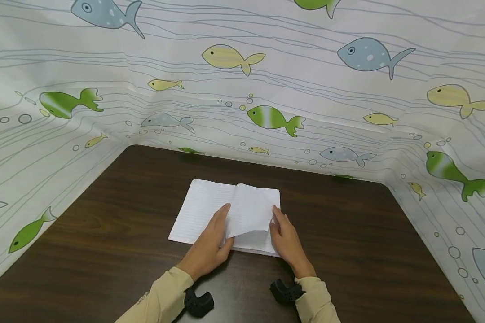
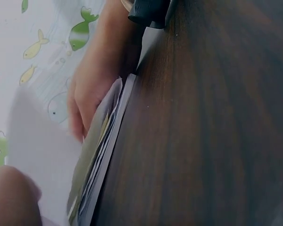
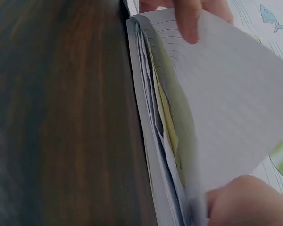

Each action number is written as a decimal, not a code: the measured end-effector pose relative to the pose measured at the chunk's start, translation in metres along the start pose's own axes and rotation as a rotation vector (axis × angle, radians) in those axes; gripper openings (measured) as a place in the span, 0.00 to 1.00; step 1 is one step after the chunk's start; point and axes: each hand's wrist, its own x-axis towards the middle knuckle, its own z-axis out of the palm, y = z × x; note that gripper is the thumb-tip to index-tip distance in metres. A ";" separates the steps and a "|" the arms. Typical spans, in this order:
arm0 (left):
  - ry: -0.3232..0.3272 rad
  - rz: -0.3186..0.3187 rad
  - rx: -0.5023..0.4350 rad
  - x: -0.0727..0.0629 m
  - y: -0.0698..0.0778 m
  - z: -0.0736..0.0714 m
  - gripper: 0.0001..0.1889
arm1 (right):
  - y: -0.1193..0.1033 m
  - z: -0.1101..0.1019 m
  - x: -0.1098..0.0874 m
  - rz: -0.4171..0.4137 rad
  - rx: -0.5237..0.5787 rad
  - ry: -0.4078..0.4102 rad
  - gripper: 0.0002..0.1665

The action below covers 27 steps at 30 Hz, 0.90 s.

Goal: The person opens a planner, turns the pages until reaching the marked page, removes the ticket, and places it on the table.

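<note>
Well, in front and at both sides there is a big white sheet with green, blue and yellow fish on it (image 1: 327,105). Next to it is a wide, dark brown wooden table (image 1: 347,233). On the table, near the middle, lies a white lined paper notebook (image 1: 204,202), spread out with its inside facing up. On its right half, one thin white page (image 1: 248,206) is lifted at the edge near me, and I can see more paper under it.

My left hand (image 1: 207,249) is over the left half, close to the fold. Its fingers are nearly straight, and its thumb sticks out by the near corner of the page. My right hand (image 1: 288,242) is at the right edge. It touches there, but I can't tell if it pinches the page.

A thin yellow paper edge (image 3: 166,113) peeks out from the stack. The papers look bumpy, so two might come up together. I think I should take just one by its edge, softly and slowly, so it won't crease or tear. Pressing lightly by the fold should stop any sliding.
</note>
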 end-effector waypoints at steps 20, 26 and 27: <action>0.090 -0.062 0.320 0.001 -0.009 0.001 0.32 | -0.004 -0.001 0.000 0.070 -0.002 -0.008 0.36; -0.219 -0.091 0.189 -0.003 -0.001 0.006 0.23 | 0.000 -0.001 0.000 0.059 0.007 0.035 0.32; -0.225 -0.100 0.188 -0.003 0.001 0.007 0.23 | 0.000 -0.001 0.000 0.066 0.006 0.047 0.32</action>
